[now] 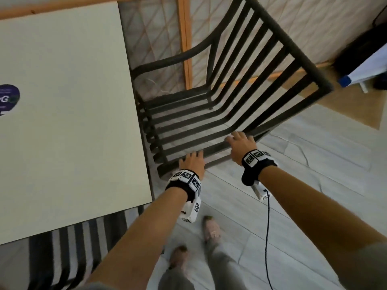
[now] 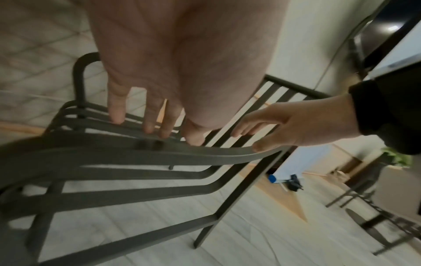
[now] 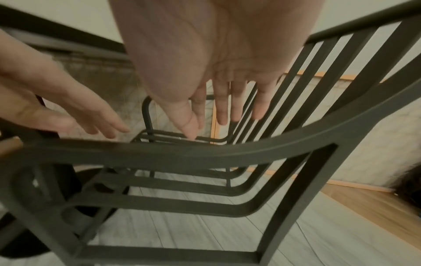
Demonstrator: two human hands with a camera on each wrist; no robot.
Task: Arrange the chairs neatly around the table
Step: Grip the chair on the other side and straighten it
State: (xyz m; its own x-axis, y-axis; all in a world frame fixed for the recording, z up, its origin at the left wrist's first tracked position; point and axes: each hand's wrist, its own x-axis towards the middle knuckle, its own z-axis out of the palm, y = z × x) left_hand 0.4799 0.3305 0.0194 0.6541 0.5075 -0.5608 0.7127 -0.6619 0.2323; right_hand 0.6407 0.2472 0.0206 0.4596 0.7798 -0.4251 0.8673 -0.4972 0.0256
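The pale worktop (image 1: 62,105) fills the left side, with a purple sticker (image 1: 8,99) near its left edge. The dark slatted chair (image 1: 209,114) stands just beside the worktop's right edge, its seat front toward the worktop and its tall back leaning away. A second striped chair (image 1: 69,248) shows under the near edge of the worktop. The left hand (image 1: 191,163) and the right hand (image 1: 240,145) are over the chair's near armrest, fingers straight and spread, released, grasping nothing. Whether the fingertips touch the rail I cannot tell.
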